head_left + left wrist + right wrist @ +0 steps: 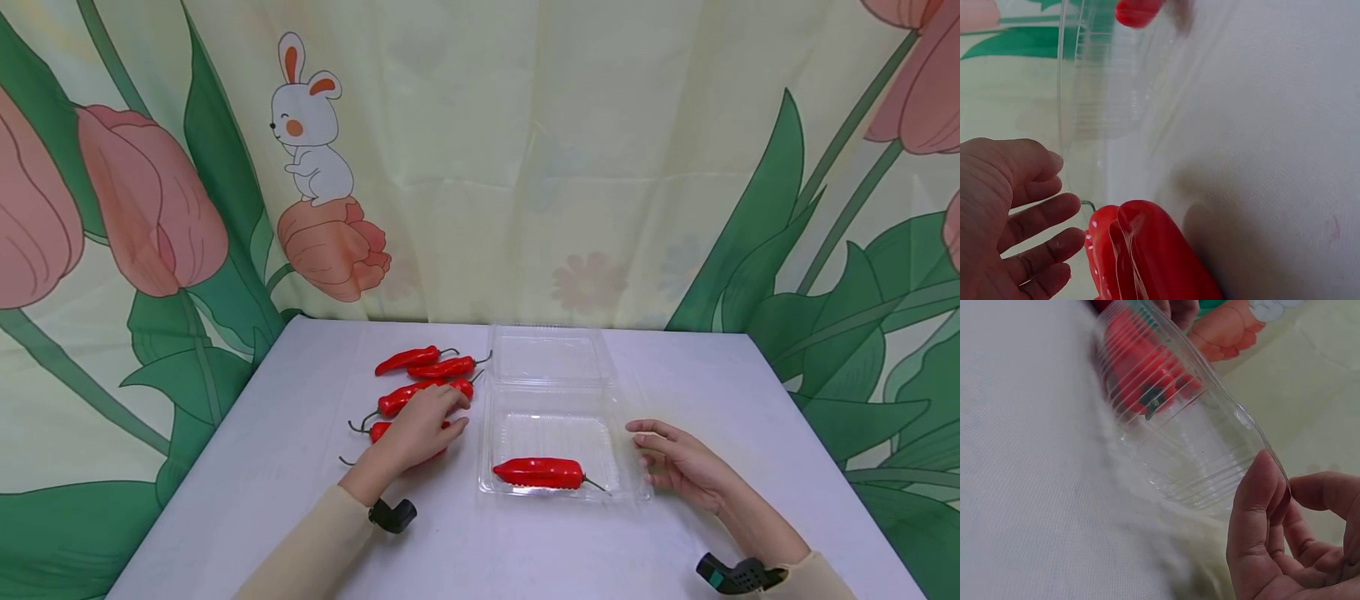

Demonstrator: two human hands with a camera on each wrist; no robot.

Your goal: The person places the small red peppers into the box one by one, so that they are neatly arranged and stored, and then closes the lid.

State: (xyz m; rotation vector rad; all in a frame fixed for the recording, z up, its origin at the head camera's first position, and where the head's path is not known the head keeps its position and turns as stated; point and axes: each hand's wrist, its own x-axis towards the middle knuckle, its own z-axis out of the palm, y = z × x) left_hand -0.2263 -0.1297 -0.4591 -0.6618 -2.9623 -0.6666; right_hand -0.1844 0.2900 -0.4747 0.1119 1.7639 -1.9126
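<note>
My left hand (427,425) hovers over several red chili peppers (408,360) on the left of the table. In the left wrist view its fingers are loosely bent beside a glossy red pepper (1160,250), with nothing visible between them. A clear plastic clamshell box (491,433) lies unfolded in the middle, its lid (551,354) toward the back. One red chili pepper (537,472) lies across the near part of its base, stem to the right. My right hand (686,467) pinches the box's right rim between thumb and finger, as the right wrist view shows.
A white-covered table (570,550) carries everything. Behind it hangs a printed curtain (480,167) with tulips and a rabbit. Peppers partly overlap near the box's left side, and some are hidden under my left hand.
</note>
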